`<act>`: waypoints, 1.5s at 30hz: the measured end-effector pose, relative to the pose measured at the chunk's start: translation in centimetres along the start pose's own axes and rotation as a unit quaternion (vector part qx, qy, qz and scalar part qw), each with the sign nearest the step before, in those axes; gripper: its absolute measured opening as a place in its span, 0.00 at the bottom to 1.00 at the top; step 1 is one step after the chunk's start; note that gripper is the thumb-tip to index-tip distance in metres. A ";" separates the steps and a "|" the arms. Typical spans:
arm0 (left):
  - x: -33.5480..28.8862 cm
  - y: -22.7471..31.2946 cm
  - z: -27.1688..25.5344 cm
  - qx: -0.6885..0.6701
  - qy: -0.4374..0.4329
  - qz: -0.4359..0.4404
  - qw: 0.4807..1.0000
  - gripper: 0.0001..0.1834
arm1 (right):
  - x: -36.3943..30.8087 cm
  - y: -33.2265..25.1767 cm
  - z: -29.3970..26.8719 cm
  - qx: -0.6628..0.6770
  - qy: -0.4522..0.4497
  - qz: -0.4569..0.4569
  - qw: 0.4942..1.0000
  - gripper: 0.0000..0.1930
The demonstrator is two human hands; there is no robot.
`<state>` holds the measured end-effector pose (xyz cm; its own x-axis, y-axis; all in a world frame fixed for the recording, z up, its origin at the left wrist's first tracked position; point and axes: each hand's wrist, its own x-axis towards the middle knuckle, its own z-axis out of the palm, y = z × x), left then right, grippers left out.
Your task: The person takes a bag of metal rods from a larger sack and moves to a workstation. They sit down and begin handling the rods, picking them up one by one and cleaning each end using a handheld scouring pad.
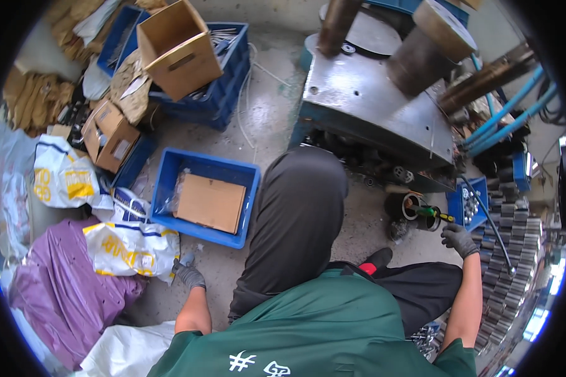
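Observation:
My left hand (188, 275), in a grey glove, is at the lower corner of a white plastic bag (122, 249) with yellow print. Its fingers are closed on the bag's edge. On the other side, my right hand (459, 240), in a dark glove, hangs just below a screwdriver (435, 214) with a green and yellow handle. The right fingers are bent, slightly apart, and nothing shows in them. The screwdriver lies across the tops of dark cylindrical containers (399, 207). Beside that hand, a small blue bin (480, 186) holds metal parts, and a long thin metal rod (495, 232) slants past it.
A blue crate (205, 161) with flat cardboard (211, 204) stands left of my knee. Behind it, an open cardboard box (181, 47) sits on another blue crate. A heavy steel machine (365, 94) fills the upper right. Stacked metal parts (509, 270) line the right; purple cloth (72, 283) lies left.

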<state>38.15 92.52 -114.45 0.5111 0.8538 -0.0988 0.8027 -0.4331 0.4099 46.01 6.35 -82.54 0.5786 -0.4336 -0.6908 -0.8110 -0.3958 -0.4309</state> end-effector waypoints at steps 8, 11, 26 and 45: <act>3.4 1.6 -2.5 0.098 -0.132 0.063 0.984 0.30 | -0.2 0.8 -0.4 0.008 0.001 -0.001 1.000 0.15; 3.6 1.7 -2.3 -0.132 -0.110 -0.079 0.982 0.32 | -0.8 0.1 0.0 -0.031 0.008 -0.006 0.999 0.15; 6.7 0.8 -0.7 0.192 -0.091 0.018 0.977 0.32 | -1.1 -1.9 1.3 -0.176 -0.087 -0.060 0.979 0.20; -1.7 24.3 9.0 0.134 -0.472 0.222 0.843 0.23 | -0.7 -3.2 2.2 -0.038 -0.094 -0.143 0.985 0.17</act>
<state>59.57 77.92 -112.45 0.6942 0.0357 -0.7189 0.4446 -0.8067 0.3893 48.03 9.70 -82.01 0.7506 -0.1416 -0.6454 -0.6040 -0.5432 -0.5832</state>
